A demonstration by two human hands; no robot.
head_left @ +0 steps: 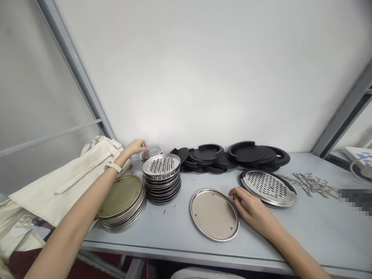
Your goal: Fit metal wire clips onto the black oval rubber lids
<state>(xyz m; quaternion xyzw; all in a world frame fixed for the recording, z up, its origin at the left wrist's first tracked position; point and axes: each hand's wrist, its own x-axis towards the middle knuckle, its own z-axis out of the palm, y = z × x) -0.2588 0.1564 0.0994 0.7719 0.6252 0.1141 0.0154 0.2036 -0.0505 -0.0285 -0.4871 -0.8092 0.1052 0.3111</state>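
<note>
My left hand (136, 147) reaches to the back of the table, its fingers curled at the edge of a perforated metal grater disc (154, 150); the exact contact is partly hidden. In front of that disc stands a tall stack of round graters (162, 166), the top one with its teeth facing up. My right hand (251, 209) rests with loosely bent fingers just beside the right rim of a flat round metal plate (214, 215), holding nothing. To its right lies a large grater disc (269, 187) with a black edge piece around its far side.
Greenish-gold round plates (123, 195) are stacked at the left beside a cream canvas bag (64, 182). Black rings and discs (205, 155) lie in a heap along the wall. Several metal clips (312, 184) are scattered at the right of the grey table (180, 242).
</note>
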